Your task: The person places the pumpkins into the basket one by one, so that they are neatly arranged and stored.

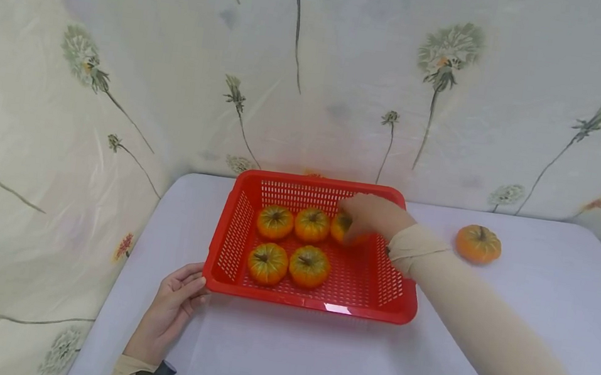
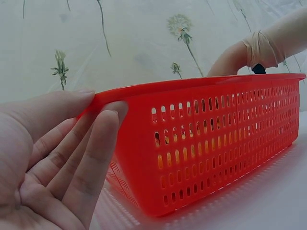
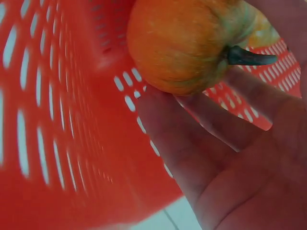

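A red plastic basket (image 1: 319,305) with slotted walls stands on the table. My left hand (image 1: 168,309) pinches its near left corner, thumb on top of the rim and fingers beneath, as the left wrist view shows. Over the basket's right part reaches my right hand (image 1: 373,216), its fingers round a small orange pumpkin (image 3: 177,45) with a dark green stem. In the head view this pumpkin (image 1: 339,227) is partly hidden by the hand. Beside it in the back row are two more pumpkins, one in the middle (image 1: 312,225) and one at left (image 1: 275,222).
Two pumpkins form the basket's front row, one left (image 1: 267,264) and one right (image 1: 309,267). Another pumpkin (image 1: 478,244) sits on the white table (image 1: 311,366), right of the basket. Behind the table hangs a pale curtain (image 1: 346,60) with a dandelion print.
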`<state>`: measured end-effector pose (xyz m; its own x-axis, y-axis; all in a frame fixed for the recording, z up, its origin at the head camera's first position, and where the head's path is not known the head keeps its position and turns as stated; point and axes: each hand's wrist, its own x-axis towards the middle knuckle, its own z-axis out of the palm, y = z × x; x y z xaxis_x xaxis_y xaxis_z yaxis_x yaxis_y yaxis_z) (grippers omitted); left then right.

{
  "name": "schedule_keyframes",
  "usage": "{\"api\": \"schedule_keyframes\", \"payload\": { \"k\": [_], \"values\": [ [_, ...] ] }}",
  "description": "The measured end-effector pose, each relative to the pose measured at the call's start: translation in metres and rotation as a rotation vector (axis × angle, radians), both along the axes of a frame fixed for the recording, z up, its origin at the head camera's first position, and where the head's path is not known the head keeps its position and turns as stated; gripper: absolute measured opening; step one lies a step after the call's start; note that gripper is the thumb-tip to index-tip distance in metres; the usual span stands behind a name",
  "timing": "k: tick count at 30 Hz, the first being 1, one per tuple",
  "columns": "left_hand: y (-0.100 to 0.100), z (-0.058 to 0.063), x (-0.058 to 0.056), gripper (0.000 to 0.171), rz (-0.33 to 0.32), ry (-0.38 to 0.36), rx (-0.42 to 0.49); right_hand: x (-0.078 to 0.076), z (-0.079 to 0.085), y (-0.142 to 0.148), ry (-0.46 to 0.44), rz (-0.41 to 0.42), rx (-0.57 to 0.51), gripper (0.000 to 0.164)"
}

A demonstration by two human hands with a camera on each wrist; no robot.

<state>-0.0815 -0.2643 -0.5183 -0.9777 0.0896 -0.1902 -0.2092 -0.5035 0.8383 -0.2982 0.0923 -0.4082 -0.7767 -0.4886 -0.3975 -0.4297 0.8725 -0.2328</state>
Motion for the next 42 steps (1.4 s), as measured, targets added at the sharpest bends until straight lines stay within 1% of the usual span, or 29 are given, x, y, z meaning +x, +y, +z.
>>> {"api": "schedule_keyframes", "payload": {
  "k": [3, 5, 6, 12, 18, 24, 30, 35, 38, 42],
  "values": [
    [0.001, 0.001, 0.0, 0.023, -0.001, -0.006, -0.001, 0.002, -0.003, 0.0, -0.03, -0.026, -0.01, 0.063],
    [0.001, 0.001, 0.0, 0.023, 0.001, -0.01, -0.002, 0.004, -0.004, 0.0, -0.036, -0.034, -0.015, 0.064],
    [0.001, 0.002, 0.0, 0.023, 0.001, -0.011, -0.001, 0.004, -0.005, 0.0, -0.032, -0.028, -0.017, 0.063],
    [0.001, 0.001, 0.0, 0.023, 0.003, -0.008, 0.004, 0.004, -0.009, 0.0, -0.012, -0.026, -0.026, 0.079],
    [0.001, 0.0, 0.001, 0.024, 0.007, -0.008, 0.001, 0.005, -0.012, -0.002, 0.033, -0.008, -0.01, 0.076],
    [0.0, 0.0, 0.001, 0.024, 0.006, -0.01, 0.014, 0.003, -0.012, -0.001, 0.041, 0.006, 0.003, 0.077],
    [0.001, 0.001, 0.0, 0.024, -0.002, 0.001, 0.019, 0.002, -0.009, 0.006, 0.025, -0.02, -0.034, 0.081],
    [0.0, 0.001, 0.0, 0.023, -0.001, 0.001, 0.013, 0.002, -0.002, 0.011, 0.01, -0.006, -0.075, 0.081],
    [0.0, 0.001, 0.0, 0.024, 0.001, 0.006, 0.015, 0.002, 0.002, 0.015, -0.014, -0.017, -0.101, 0.081],
    [0.001, 0.002, 0.0, 0.022, 0.008, -0.01, -0.009, 0.002, 0.007, 0.022, -0.014, -0.02, -0.135, 0.08]
  ]
}}
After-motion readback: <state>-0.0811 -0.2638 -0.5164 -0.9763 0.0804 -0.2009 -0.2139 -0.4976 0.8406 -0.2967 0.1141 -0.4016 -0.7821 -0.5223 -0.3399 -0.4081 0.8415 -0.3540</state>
